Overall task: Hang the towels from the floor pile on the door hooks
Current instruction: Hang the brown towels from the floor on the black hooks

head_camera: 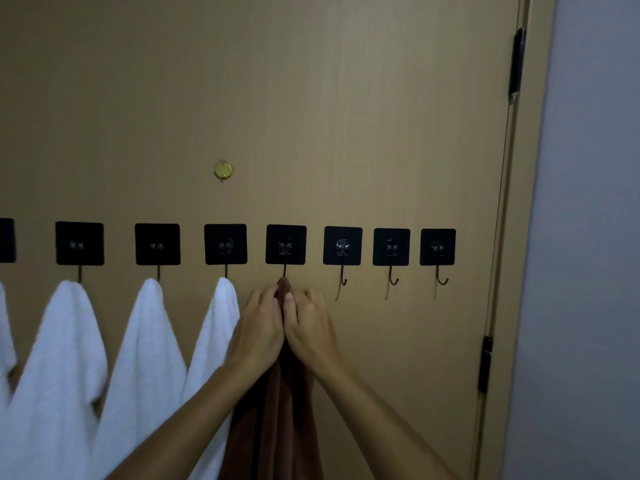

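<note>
The brown towel [284, 403] hangs from its bunched top at the fifth hook [285, 271], just below that hook's black square mount. My left hand [259, 323] and right hand [308, 323] both pinch the bunched fold, fingers curled round the cloth. Whether the fold is seated over the hook tip I cannot tell; my fingers cover it. Risk: released too soon, an unseated fold slides off and the towel falls. Pulling down hard may peel the mount off the door [311, 98]. White towels [145, 341] hang left; three bare hooks [392, 280] remain right.
</note>
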